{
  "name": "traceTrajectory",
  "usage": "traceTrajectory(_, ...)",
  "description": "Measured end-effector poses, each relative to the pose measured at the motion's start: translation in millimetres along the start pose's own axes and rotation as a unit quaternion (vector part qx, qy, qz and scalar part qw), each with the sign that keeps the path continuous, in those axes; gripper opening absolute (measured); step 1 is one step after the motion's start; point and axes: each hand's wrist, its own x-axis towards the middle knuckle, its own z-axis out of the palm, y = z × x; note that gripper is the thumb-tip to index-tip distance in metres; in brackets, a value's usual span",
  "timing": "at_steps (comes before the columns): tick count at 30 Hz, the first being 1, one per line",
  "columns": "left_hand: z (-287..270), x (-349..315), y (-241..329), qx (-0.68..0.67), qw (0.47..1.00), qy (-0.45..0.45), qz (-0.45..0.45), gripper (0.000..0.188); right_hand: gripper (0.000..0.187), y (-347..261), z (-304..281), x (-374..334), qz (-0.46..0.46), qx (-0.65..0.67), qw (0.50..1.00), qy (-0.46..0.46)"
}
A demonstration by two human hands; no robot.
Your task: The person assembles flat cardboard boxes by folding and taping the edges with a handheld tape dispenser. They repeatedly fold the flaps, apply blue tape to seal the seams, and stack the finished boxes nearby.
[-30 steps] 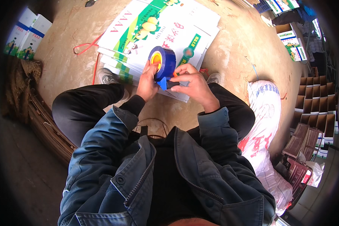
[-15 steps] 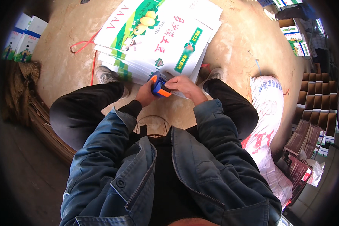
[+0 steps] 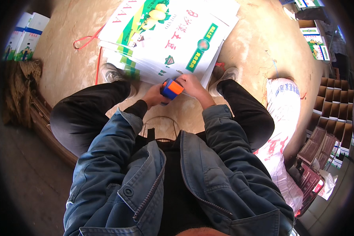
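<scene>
Between my knees, a blue and orange hand-held tape dispenser (image 3: 172, 89) is up over the near edge of a stack of flat printed cardboard sheets (image 3: 155, 49). My left hand (image 3: 154, 95) is closed round its left side. At its right end, my right hand (image 3: 193, 83) has its fingers bent and pressed against it; the fingertips are partly hidden, and whether they also pinch a strip of tape cannot be made out. The sheets are white with green bands, red lettering and a picture of yellow potatoes.
A red strap (image 3: 88, 40) lies left of the stack. White printed cartons (image 3: 30, 37) stand far left, near brown sacking (image 3: 21, 90). On the right are a full white woven sack (image 3: 281, 114), a brown crate-like case (image 3: 310, 179) and rows of open cartons (image 3: 334, 96).
The tape dispenser has turned in my hands, so its orange part now faces up and right. My right hand has shifted slightly left and up. The view has tilted a little.
</scene>
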Motion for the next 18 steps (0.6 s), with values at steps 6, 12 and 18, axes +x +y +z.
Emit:
traceTrajectory(6, -8.6, 5.3, 14.0, -0.115, 0.990, 0.054, -0.063, 0.069, 0.030, 21.3, 0.9, 48.0, 0.032, -0.082, 0.994, 0.068)
traceTrajectory(12, -28.7, 14.1, 9.9, 0.193, 0.957, 0.213, -0.040, 0.067, 0.031, 27.6, -42.1, 126.0, 0.069, -0.132, 0.971, 0.187)
traceTrajectory(18, -18.7, 22.5, -12.3, 0.153, 0.955, 0.243, -0.076, 0.065, 0.028, 48.6, -47.4, 164.4, 0.013, -0.228, 0.954, 0.196)
